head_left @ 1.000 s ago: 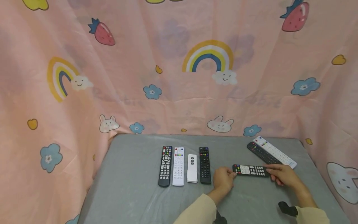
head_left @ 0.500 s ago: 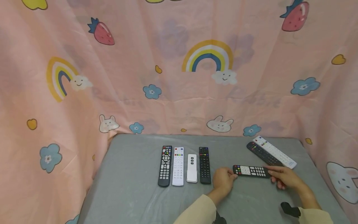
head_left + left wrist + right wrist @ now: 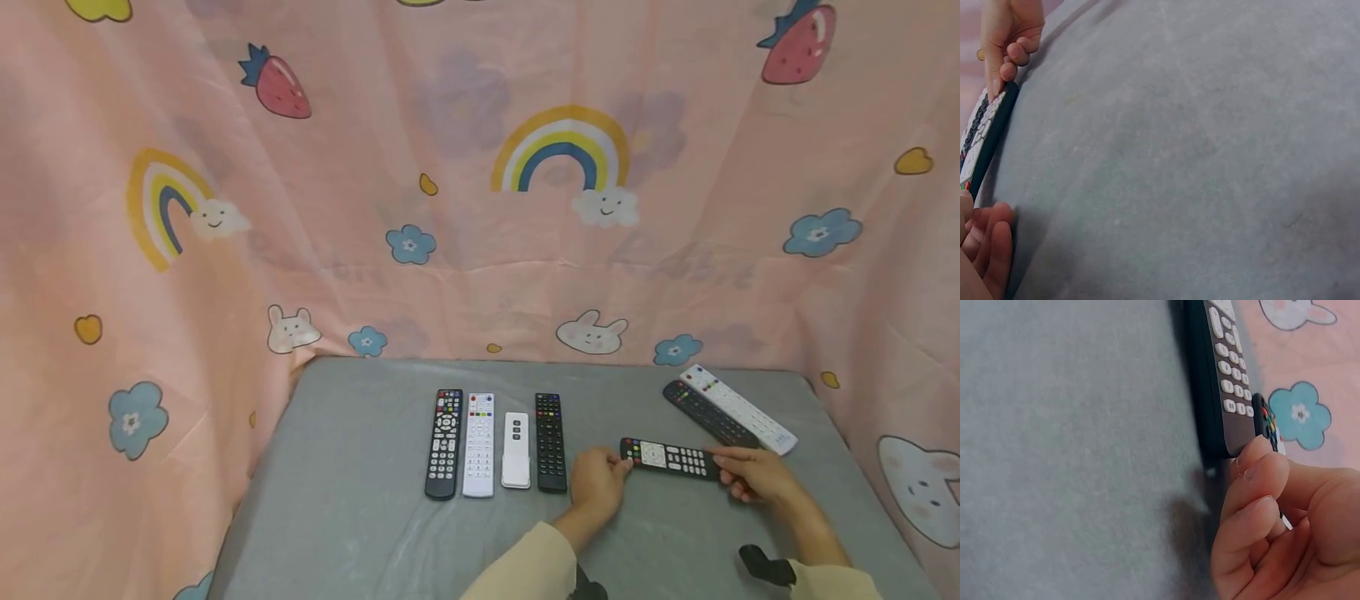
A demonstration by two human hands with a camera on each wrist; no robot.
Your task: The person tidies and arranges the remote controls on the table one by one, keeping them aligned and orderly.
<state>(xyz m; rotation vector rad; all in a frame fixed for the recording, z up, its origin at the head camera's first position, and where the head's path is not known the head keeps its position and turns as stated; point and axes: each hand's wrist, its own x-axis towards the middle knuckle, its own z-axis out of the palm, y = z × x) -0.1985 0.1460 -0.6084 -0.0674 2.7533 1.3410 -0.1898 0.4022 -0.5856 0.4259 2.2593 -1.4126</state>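
A black remote control (image 3: 667,458) with white and coloured buttons lies crosswise between my two hands, close over the grey cloth. My left hand (image 3: 597,483) pinches its left end, the one with the coloured buttons. At the other end, the thumb and fingers of my right hand (image 3: 759,475) pinch it beside the number keys. The right wrist view shows that end of the remote control (image 3: 1225,381) at the fingertips of my right hand (image 3: 1279,531). Both hands also appear along the left edge of the left wrist view.
Left of my hands, upright in a row, lie a black remote (image 3: 444,446), a white remote (image 3: 478,446), a smaller white remote (image 3: 515,452) and another black remote (image 3: 551,443). Behind my right hand, a black remote (image 3: 705,410) and a white remote (image 3: 738,408) lie slanted together.
The remote control in my hands has shifted slightly left and turned a little, its right end now nearer to me. Both hands keep their hold, and the other remotes stay put.
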